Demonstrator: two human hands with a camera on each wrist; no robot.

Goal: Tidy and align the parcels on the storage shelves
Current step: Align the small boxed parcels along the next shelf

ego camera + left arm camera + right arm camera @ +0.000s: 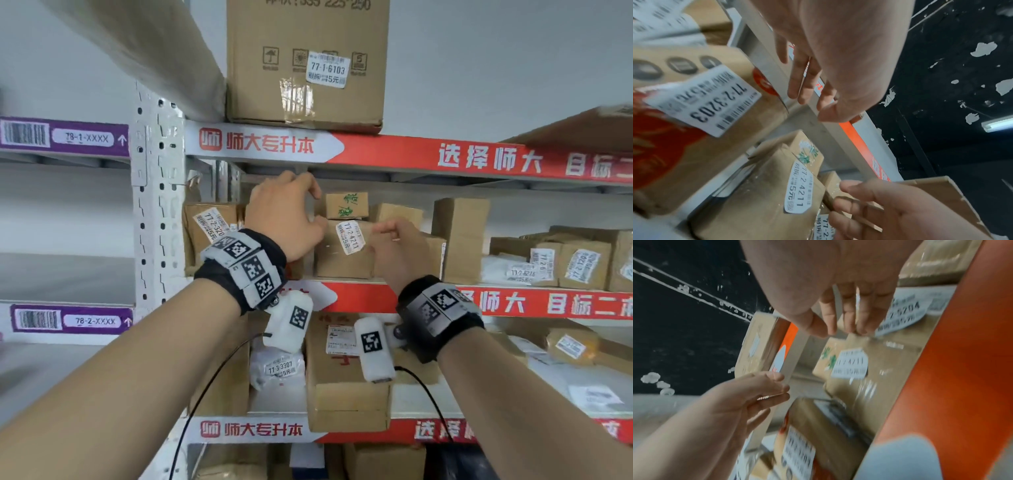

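Note:
On the middle shelf stands a brown parcel labelled 77-2-4211, with a small green-printed box on top of it. My left hand hovers at its upper left just under the shelf above, fingers loosely bent and holding nothing. My right hand is at the parcel's right side, fingers relaxed and empty, their tips close to the top edge of a box. A parcel labelled 77-2-3203 stands to the left.
A tall upright box and several labelled parcels fill the shelf to the right. A large carton sits on the shelf above. Below are a protruding box and a white bag. A perforated post bounds the left.

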